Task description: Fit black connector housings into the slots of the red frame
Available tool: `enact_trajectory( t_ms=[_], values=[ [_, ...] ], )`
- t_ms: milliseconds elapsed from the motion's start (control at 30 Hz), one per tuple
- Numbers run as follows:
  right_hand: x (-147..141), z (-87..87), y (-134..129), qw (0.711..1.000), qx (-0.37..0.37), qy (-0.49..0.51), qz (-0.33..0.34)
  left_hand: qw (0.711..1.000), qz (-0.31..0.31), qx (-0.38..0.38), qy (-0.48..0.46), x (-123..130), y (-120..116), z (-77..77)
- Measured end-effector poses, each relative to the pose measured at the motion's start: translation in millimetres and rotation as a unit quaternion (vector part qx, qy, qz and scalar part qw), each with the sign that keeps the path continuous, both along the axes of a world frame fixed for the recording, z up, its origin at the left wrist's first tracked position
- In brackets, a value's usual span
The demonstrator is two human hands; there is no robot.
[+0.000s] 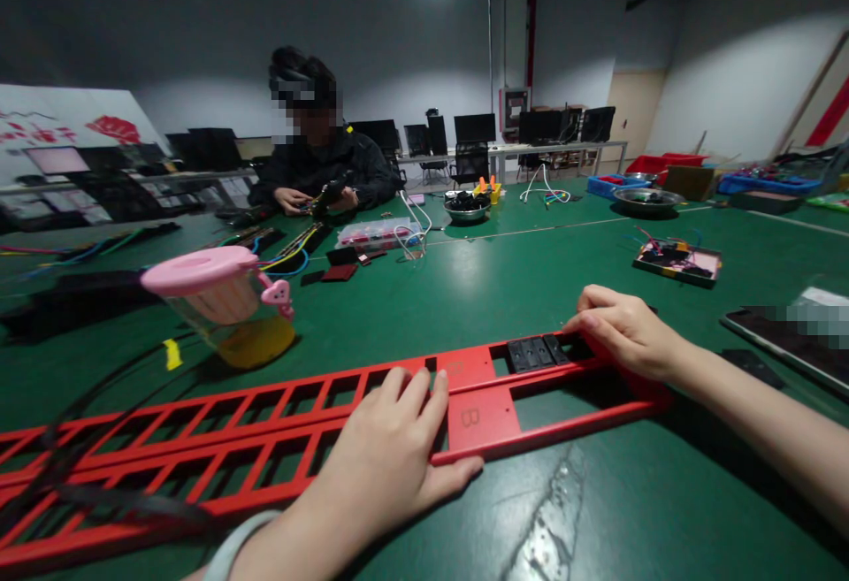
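Note:
A long red frame point(481, 408) with ladder-like slots lies across the green table, one panel marked "B". My left hand point(391, 439) rests on it with fingers spread over the rails and the thumb along the near edge. Black modules point(536, 353) sit side by side in the far slot at the frame's right part. Just right of them, my right hand point(620, 329) has its fingers curled together at the far rail; whatever they pinch is hidden. Black straps point(126, 500) cross the frame's left end.
Beyond the frame stands a pink-lidded cup point(229, 307) of yellow liquid. A clear parts box point(378, 234), metal bowl point(466, 207) and wire tray point(677, 261) lie farther back. A phone-like device point(789, 342) is at right. Across the table, a person point(325, 156) handles a dark part.

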State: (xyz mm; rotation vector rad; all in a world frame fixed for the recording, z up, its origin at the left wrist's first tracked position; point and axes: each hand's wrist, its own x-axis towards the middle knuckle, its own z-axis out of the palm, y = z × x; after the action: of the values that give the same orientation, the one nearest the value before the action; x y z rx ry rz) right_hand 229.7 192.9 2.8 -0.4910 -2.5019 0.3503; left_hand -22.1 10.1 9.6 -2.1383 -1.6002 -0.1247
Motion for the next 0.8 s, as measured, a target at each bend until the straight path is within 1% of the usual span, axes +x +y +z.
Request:
enact_trajectory(
  t_ms=[233, 433, 533, 600, 667, 733, 800],
  values=[
    [-6, -2.0, -3, 0.996, 0.018, -0.083, 0.016, 1.0, 0.0, -0.002, 0.017, 0, 0, 0.7],
    [-6, 0.9, -4, 0.995, 0.053, -0.082, -0.001, 1.0, 0.004, -0.01, 0.02, 0, 1, 1.4],
    [3, 7.1, 4, 0.987, 0.112, -0.099, -0.052, 1.0, 0.004, -0.012, 0.023, 0, 1, 1.2],
    [14, 11.3, 15, 0.973, 0.162, -0.119, -0.116, 1.0, 0.002, -0.009, 0.024, 0, 2, 0.8],
    [29, 13.4, 31, 0.953, 0.186, -0.15, -0.186, 1.0, -0.001, -0.005, 0.023, 0, 2, 0.5],
    [45, 12.4, 48, 0.94, 0.167, -0.196, -0.225, 1.0, -0.003, -0.003, 0.022, -1, 3, 0.1],
    [58, 9.2, 60, 0.939, 0.123, -0.233, -0.222, 1.0, -0.004, -0.003, 0.023, -1, 3, -0.1]
  ],
)
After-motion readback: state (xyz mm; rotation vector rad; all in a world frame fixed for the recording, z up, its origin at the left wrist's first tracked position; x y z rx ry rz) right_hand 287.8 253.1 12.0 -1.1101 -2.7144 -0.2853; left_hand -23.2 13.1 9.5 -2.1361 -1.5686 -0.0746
